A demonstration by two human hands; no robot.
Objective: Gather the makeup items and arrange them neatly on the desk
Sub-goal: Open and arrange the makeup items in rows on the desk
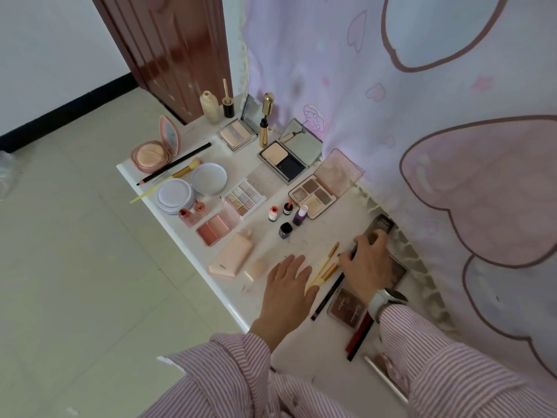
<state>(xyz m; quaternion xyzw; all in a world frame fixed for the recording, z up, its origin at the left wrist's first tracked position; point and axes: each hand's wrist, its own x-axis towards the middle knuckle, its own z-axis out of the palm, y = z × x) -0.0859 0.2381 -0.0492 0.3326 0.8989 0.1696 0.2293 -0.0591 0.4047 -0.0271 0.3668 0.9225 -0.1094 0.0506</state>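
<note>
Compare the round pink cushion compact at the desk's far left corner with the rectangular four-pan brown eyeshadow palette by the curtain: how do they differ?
The round pink cushion compact holds one beige puff; the rectangular four-pan brown eyeshadow palette holds four brown and beige pans. The compact's lid stands nearly upright; the palette's lid leans further back, towards the curtain. The compact sits by the desk's outer edge, the palette on the curtain side. Both are open and untouched.

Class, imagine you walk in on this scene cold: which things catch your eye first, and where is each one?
The two hands near the desk's front: the left hand lies flat and open beside yellow-handled brushes, while the right hand curls over a dark palette by the curtain. Behind them, open makeup cases crowd the white desk, notably the pink cushion compact at the far left corner.
</note>
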